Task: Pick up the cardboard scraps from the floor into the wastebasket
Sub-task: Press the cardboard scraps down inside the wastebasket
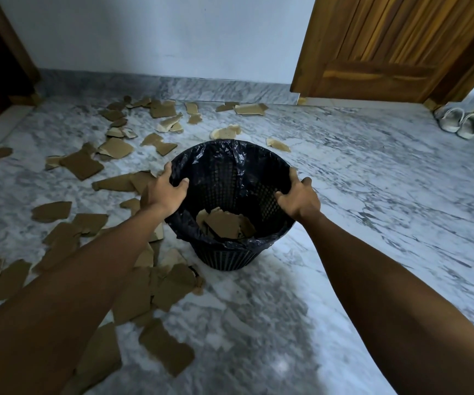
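At frame centre, the left hand (pixel 164 195) and right hand (pixel 298 196) clamp opposite rims of the black lattice-plastic wastebasket (pixel 224 255) (crinkled bag liner, no readable labels), with torn cardboard scraps (pixel 83 165) inside and across the left marble floor (pixel 372 195).

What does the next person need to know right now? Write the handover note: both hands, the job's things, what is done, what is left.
Left hand: gripping the wastebasket rim on its left side.
Right hand: gripping the rim on the right side.
Wastebasket: upright on the marble floor, lined with a black bag.
Done: a few cardboard scraps in the basket.
Left: most of the job. Many scraps on the floor are spread to the left of the basket, from the far wall to the near left corner, with a few just behind the basket.
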